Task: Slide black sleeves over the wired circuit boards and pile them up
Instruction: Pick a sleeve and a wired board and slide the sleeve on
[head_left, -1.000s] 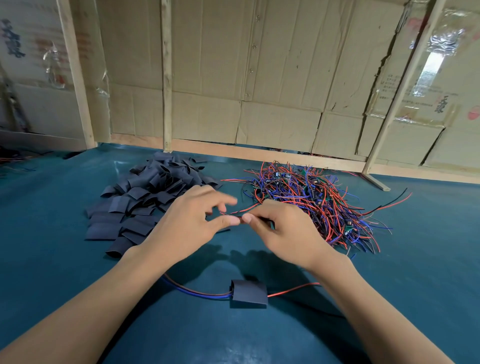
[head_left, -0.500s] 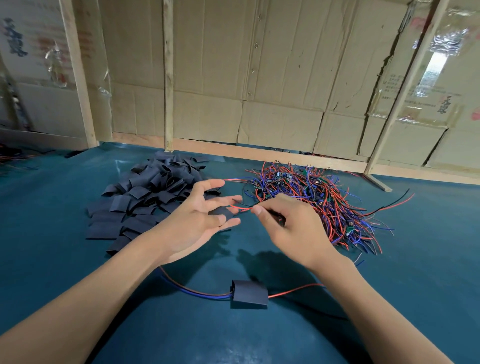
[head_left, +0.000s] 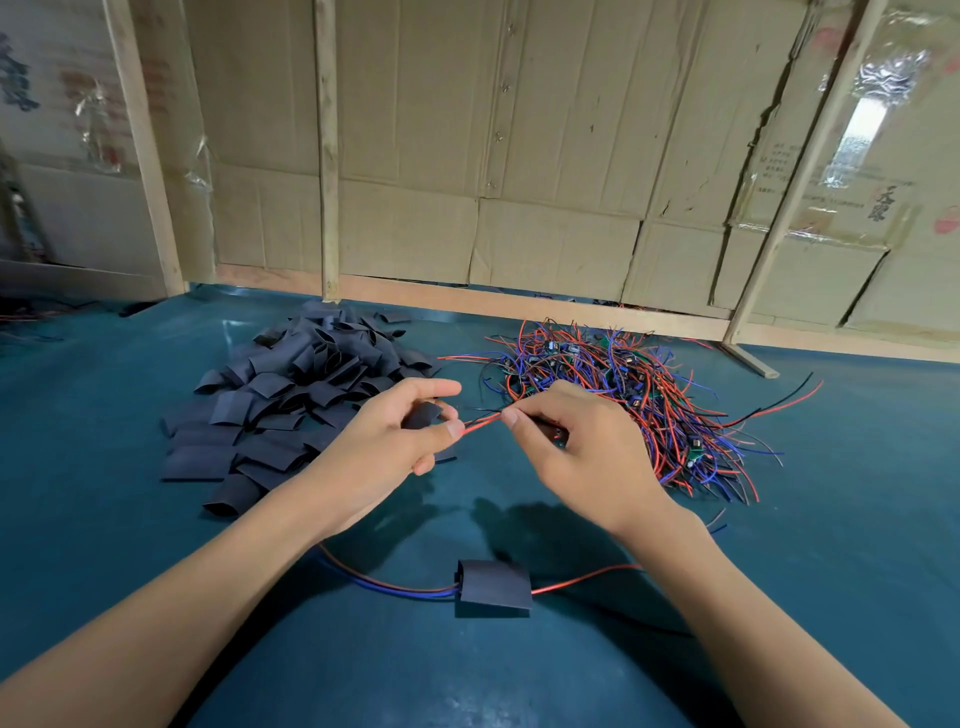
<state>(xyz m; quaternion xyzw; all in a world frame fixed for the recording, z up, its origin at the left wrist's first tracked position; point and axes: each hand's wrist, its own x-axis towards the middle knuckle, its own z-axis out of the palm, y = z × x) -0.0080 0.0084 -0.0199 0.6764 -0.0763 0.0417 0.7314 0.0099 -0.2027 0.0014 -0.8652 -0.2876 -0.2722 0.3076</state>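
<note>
Wires (head_left: 480, 423) now enter the sleeve (head_left: 422, 414) left hand (head_left: 384, 447) pinches.

My bench (head_left: 156, 545) is a deep teal all over. The sleeve pile (head_left: 291, 395) is matte black, as is the sleeve (head_left: 422, 414) in my left hand (head_left: 384, 447) and the finished piece (head_left: 493, 584) near me, which trails red and blue wires. The wire heap (head_left: 623, 395) tangles red, blue and black, with what look like green boards. Behind, the cardboard wall (head_left: 519, 156) is plain tan.
</note>
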